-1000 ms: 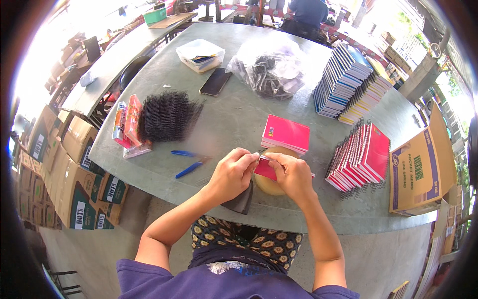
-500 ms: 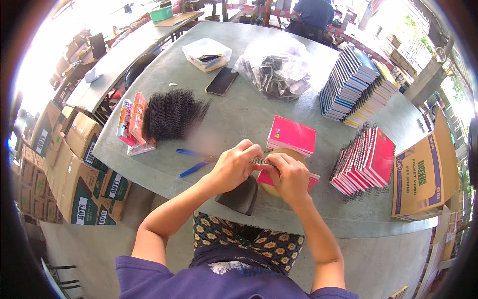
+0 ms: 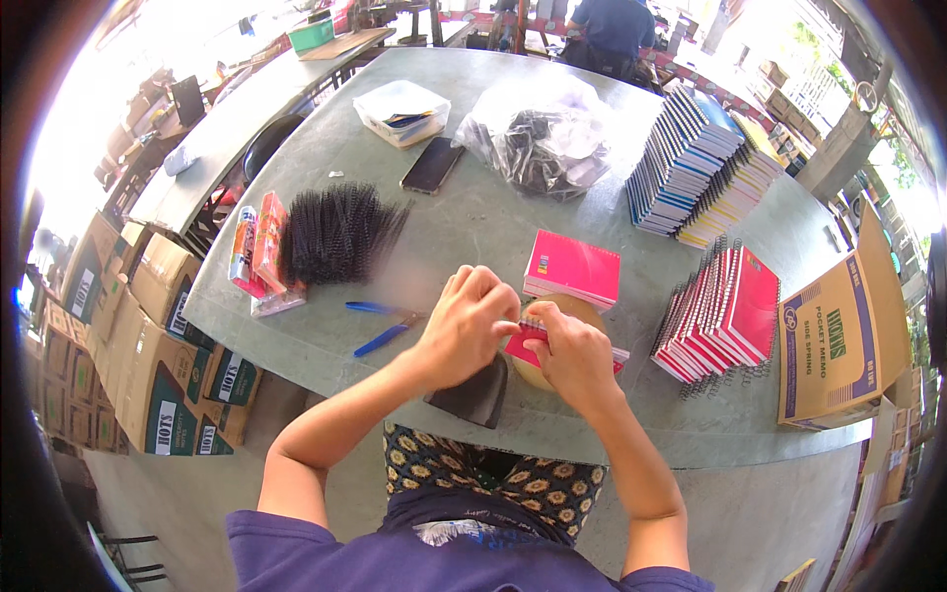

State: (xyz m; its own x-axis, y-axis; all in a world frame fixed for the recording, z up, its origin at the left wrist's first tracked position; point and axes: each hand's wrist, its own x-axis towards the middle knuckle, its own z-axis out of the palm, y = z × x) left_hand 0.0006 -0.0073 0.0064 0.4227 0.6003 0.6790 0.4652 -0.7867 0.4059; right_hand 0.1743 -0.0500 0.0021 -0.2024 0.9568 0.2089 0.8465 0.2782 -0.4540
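Observation:
A red notebook [image 3: 519, 347] is between my hands near the table's front edge, its top edge toward the far side. A dark spiral coil [image 3: 534, 324] runs along that edge. My left hand [image 3: 470, 318] is closed, its fingertips pinched at the coil's left end. With thumb and fingers pressed together, my right hand [image 3: 570, 353] grips the notebook at the coil; its fingers hide part of both. Under the notebook lies a round tan object [image 3: 536, 376], and a dark wedge-shaped block [image 3: 472, 397] sits beside it. Just beyond is a stack of red notebooks [image 3: 572, 266].
Loose black coils [image 3: 340, 232] and a blue-handled tool [image 3: 380, 337] lie left. Farther back are a phone [image 3: 432, 165], plastic tub [image 3: 402, 113] and clear bag [image 3: 543, 138]. Spiral notebooks [image 3: 715, 316], taller stacks [image 3: 684, 163] and a carton [image 3: 831, 340] stand right. A person [image 3: 612, 35] sits beyond.
My left hand has risen slightly and its fingers have bunched at the coil's end. The coil, stretched between both hands before, now shows along the notebook's edge. The view has shifted slightly.

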